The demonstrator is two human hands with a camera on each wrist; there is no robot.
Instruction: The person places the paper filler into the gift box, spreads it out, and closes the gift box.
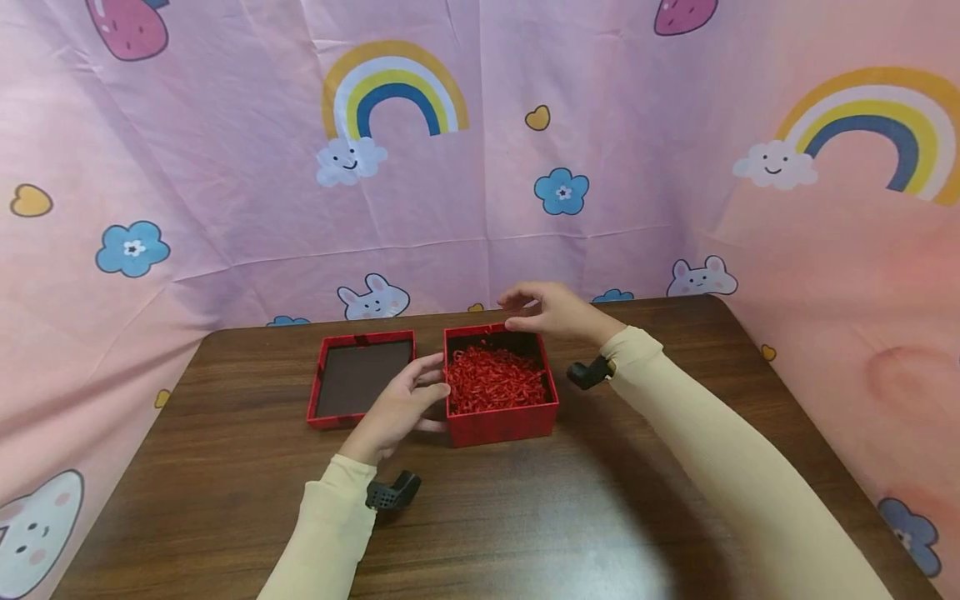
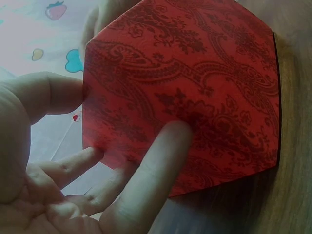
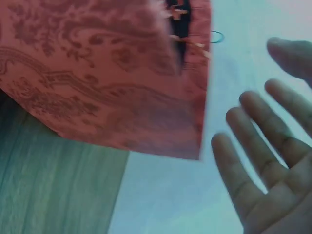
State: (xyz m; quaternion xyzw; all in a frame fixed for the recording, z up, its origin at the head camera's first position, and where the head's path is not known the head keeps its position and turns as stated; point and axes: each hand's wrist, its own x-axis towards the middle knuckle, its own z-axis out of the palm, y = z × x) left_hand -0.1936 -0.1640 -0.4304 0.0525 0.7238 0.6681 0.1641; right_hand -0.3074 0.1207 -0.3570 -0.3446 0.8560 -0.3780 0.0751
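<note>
- Box (image 1: 501, 427): red, patterned walls, lid off, standing upright on the desk (image 1: 480, 525). Landmark for the rest.
- Shreds (image 1: 497, 382): red, fill most of the box's floor; a strand pokes over its far rim.
- Lid (image 1: 363, 379): red edges, dark inside facing up, on the desk left of the box, well short of touching it.
- Left hand (image 1: 401, 407): at the box's left wall, between box and lid. Grip released: fingers spread and fairly straight, touching the wall, not wrapped round it.
- Right hand (image 1: 561, 313): by the box's far right corner, at rim height or above. Grip released, holding nothing; fingers loosely bent, apart from the box in the right wrist view.
- Sleeves (image 1: 727, 442): pale yellow, reaching in from the box's near side; black wrist cam (image 1: 395, 492) on each.
- Backdrop (image 1: 510, 50): pink-purple cloth beyond the box, rainbows and bunnies.
</note>
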